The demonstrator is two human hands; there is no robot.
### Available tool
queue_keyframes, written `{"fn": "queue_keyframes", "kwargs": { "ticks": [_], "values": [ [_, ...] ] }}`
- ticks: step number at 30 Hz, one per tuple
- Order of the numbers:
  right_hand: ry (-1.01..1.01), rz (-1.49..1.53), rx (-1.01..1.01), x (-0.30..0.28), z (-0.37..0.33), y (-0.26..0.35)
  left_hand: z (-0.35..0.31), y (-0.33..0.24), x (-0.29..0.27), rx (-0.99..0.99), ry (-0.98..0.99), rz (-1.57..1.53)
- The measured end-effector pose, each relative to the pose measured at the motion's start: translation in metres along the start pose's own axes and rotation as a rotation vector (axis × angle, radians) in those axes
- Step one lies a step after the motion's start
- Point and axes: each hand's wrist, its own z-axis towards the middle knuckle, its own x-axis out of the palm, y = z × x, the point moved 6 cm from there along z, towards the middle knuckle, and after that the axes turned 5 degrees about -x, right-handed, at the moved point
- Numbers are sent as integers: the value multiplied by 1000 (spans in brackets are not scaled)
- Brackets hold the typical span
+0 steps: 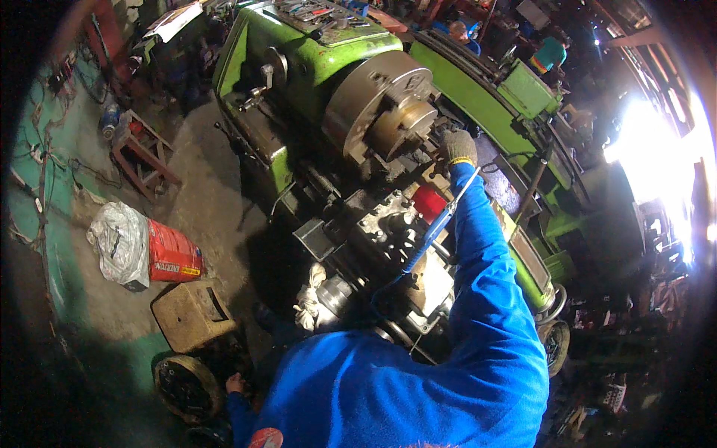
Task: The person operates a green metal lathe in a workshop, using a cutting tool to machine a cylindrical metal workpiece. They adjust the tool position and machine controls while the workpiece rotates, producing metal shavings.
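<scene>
In a grey knit glove, my right hand (457, 147) reaches to the front of the lathe chuck (358, 104), beside the round metal workpiece (403, 128) clamped in its jaws. Its fingers are curled in, and whatever they grip is hidden. A blue air blow gun (441, 222) with a thin metal nozzle lies over the carriage (392, 224) alongside my right forearm. Low at the left, my left hand (236, 384) hangs away from the machine near a dark round object (187, 388); its fingers are too dim to read.
Loose hand tools (314, 11) lie on the green headstock (299, 52). A white rag (308, 299) hangs by the carriage handwheel (334, 295). On the left floor stand a red sack (174, 254), a beige box (193, 315) and a reddish metal stand (146, 153).
</scene>
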Motion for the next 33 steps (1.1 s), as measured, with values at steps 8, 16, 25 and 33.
{"fn": "queue_keyframes", "kwargs": {
  "ticks": [8,16,25,33],
  "values": [
    [-1,151,-3,7,8,-2,-27,26,15,-273,26,-641],
    [-66,76,-52,12,0,-1,-56,14,24,50,-18,137],
    [31,44,-22,2,1,2,-24,28,21,-41,-13,-451],
    [-43,15,-6,4,7,1,-10,13,12,-39,-62,-436]
  ]
}}
